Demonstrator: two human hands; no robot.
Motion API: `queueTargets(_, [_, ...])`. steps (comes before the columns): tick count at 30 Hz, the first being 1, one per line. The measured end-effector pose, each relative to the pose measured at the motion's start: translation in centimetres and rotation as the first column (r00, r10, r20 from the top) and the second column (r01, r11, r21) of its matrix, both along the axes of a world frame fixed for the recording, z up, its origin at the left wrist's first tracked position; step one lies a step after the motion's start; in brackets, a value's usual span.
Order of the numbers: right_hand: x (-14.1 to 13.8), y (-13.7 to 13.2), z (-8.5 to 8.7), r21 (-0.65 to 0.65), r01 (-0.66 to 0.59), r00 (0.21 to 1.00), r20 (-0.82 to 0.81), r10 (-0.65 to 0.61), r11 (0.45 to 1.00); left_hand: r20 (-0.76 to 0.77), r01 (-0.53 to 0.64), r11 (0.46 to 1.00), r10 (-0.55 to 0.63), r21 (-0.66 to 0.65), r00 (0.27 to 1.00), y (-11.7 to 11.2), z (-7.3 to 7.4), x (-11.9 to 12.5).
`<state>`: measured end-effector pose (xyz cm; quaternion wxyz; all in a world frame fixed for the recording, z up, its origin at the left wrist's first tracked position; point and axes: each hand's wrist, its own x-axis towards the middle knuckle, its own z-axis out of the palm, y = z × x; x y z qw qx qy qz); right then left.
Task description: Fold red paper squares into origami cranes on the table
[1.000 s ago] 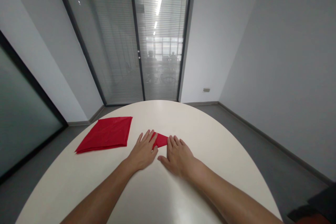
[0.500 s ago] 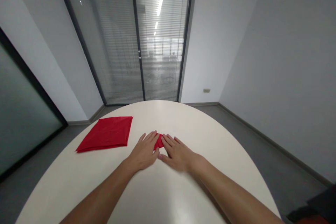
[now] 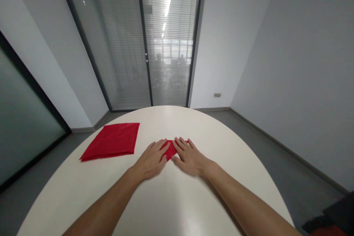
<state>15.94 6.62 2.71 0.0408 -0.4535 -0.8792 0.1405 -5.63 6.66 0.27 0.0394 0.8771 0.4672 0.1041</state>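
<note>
A small piece of folded red cloth or paper (image 3: 169,150) lies on the white table in front of me, mostly covered by my hands. My left hand (image 3: 153,159) rests flat over its left part with the fingers stretched out. Over its right part lies my right hand (image 3: 188,158), palm down, fingers extended. Between the two hands a red strip shows, with a crease across it. A thin red tip sticks out past the fingers of my right hand.
A larger red folded sheet or stack of sheets (image 3: 113,140) lies at the left of the round white table (image 3: 215,132). Glass panels with blinds (image 3: 124,44) stand beyond the far edge. A dark object (image 3: 337,214) sits at the lower right.
My right hand has slid a little to the right, widening the gap between my hands. More of the small red piece shows now. My left hand has barely moved.
</note>
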Motion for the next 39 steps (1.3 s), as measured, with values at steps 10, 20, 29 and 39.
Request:
queueTargets(10, [0.2, -0.1, 0.0, -0.021, -0.119, 0.992, -0.046, 0.118, 0.993, 0.04, 0.008, 0.998, -0.01, 0.06, 0.999, 0.2, 0.4, -0.2])
queueTargets(20, [0.7, 0.9, -0.5, -0.004, -0.058, 0.997, -0.042, 0.058, 0.998, 0.06, 0.057, 0.997, -0.059, 0.048, 0.996, -0.1, -0.1, -0.9])
queueTargets(29, [1.4, 1.8, -1.7, 0.036, -0.074, 0.996, -0.047, 0.076, 0.997, 0.075, 0.121, 0.992, -0.119, -0.031, 0.99, 0.0, -0.2, -1.7])
queueTargets(39, [1.4, 1.7, -1.5, 0.019, -0.068, 0.997, -0.036, 0.068, 0.998, 0.035, 0.107, 0.99, -0.105, -0.092, 0.994, 0.1, -0.7, -1.8])
